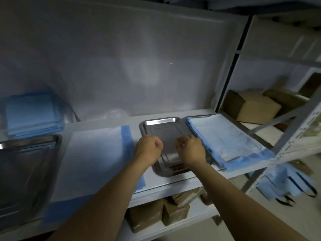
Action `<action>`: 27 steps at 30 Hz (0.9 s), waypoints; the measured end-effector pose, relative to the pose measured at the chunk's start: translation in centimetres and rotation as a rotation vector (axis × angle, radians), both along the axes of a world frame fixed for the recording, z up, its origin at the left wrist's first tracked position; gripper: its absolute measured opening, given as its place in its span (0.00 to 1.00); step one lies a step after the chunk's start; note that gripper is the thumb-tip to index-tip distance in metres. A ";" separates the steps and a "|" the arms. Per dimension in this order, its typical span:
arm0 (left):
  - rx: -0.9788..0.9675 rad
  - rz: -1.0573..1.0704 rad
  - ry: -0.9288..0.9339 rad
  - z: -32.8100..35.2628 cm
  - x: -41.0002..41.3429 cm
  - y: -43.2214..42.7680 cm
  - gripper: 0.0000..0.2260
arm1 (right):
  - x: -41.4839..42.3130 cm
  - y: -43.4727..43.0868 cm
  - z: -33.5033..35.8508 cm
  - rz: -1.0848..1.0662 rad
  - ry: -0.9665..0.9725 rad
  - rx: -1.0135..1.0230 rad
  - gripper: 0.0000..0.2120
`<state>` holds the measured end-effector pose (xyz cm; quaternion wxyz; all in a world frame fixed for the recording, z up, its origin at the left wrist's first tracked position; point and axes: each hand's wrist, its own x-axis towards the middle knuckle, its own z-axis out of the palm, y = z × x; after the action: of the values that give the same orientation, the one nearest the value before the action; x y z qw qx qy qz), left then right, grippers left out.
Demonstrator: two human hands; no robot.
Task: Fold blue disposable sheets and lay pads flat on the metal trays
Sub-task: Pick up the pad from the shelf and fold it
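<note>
On the head camera, my left hand (148, 149) and right hand (190, 149) sit over the bare middle tray (161, 121), fingers curled, with nothing visible in them. The pad (94, 153) lies flat on the shelf just to its left. I'd pinch two of its corners, lay it square in the tray and smooth outward.

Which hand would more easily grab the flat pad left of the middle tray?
The left hand, probably: it sits right beside the pad, while the right hand is farther off, across the tray.
</note>
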<state>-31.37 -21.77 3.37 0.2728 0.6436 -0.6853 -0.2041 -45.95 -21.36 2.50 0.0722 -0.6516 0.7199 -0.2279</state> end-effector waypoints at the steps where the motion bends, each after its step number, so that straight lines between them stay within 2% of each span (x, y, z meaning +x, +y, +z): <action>1: 0.018 -0.007 0.020 0.0 -1.4 -0.2 0.07 | -1.4 -0.2 -0.2 -0.039 -0.013 0.004 0.16; 6: 0.056 -0.049 0.114 -0.5 -6.3 -1.9 0.05 | -9.0 -1.6 -0.8 -0.206 -0.071 0.079 0.19; 9: 0.061 -0.041 0.153 -0.8 -7.9 -2.9 0.06 | -12.6 -2.6 -1.0 -0.281 -0.022 0.179 0.23; 15: 0.106 -0.010 0.244 -1.2 -11.4 -4.8 0.05 | -14.7 -4.5 -2.0 -0.216 0.102 0.404 0.32; 18: 0.124 -0.002 0.280 -1.4 -13.1 -5.5 0.06 | -14.8 -4.9 -2.3 -0.211 0.192 0.370 0.29; 22: 0.159 -0.036 0.278 -1.6 -14.8 -5.6 0.06 | -14.4 -5.1 -2.4 -0.235 0.255 0.255 0.17; 24: 0.173 -0.025 0.287 -1.6 -15.5 -5.7 0.08 | -14.2 -5.2 -2.4 -0.243 0.266 0.219 0.15; 25: 0.190 -0.003 0.317 -1.6 -15.7 -5.7 0.08 | -14.3 -5.2 -2.4 -0.248 0.251 0.214 0.14; 27: 0.316 0.057 0.507 -1.6 -16.2 -6.0 0.08 | -14.3 -5.3 -2.2 -0.268 0.179 0.193 0.13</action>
<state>-47.58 -27.78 1.78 0.3371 0.6256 -0.5368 -0.4548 -60.26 -26.68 0.34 0.0389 -0.5578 0.8222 -0.1065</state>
